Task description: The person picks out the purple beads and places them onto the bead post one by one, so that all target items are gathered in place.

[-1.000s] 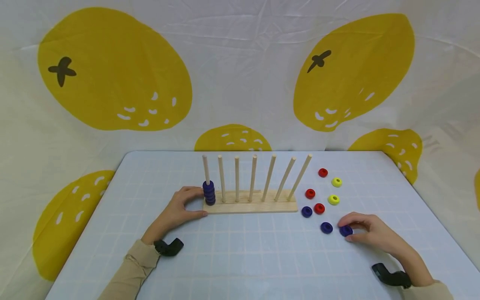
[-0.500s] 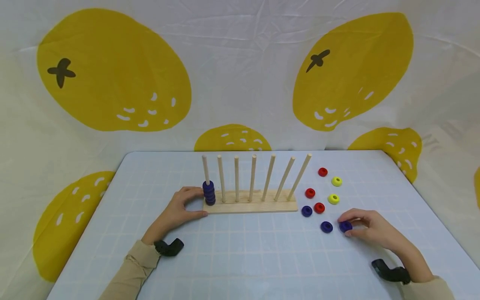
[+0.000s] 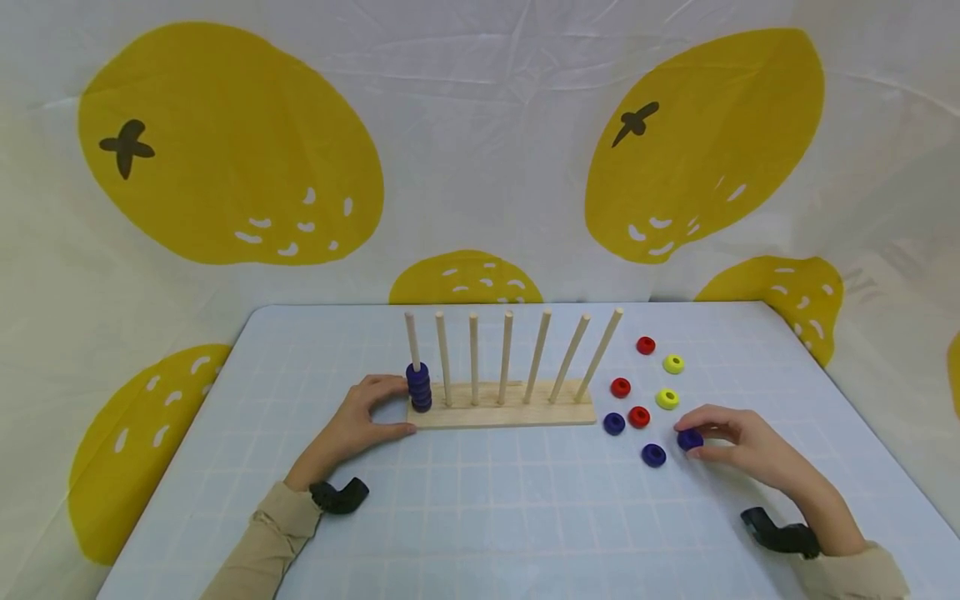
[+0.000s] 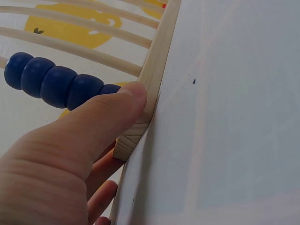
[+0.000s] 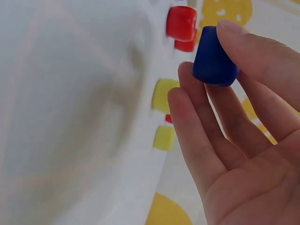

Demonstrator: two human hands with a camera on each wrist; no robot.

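A wooden peg stand point(image 3: 510, 414) with a row of several upright pegs stands mid-table. Its leftmost peg carries a stack of blue beads point(image 3: 418, 387). My left hand point(image 3: 367, 412) grips the left end of the base; in the left wrist view the thumb point(image 4: 133, 91) lies on the wood beside the stack. Over at the right, my right hand point(image 3: 738, 437) pinches a blue bead point(image 5: 215, 58) between thumb and fingers. That bead is raised off the table in the right wrist view, with the other fingers spread below it.
Loose beads lie right of the stand: two blue, one of them nearest the right hand point(image 3: 653, 455), three red, one at the back point(image 3: 646, 345), and two yellow, one in front point(image 3: 667, 398). A lemon-print cloth point(image 3: 480, 150) hangs behind the table point(image 3: 480, 517).
My right hand has lifted the pinched blue bead and moved slightly away from me, toward the back of the table. The left hand stays on the stand's end.
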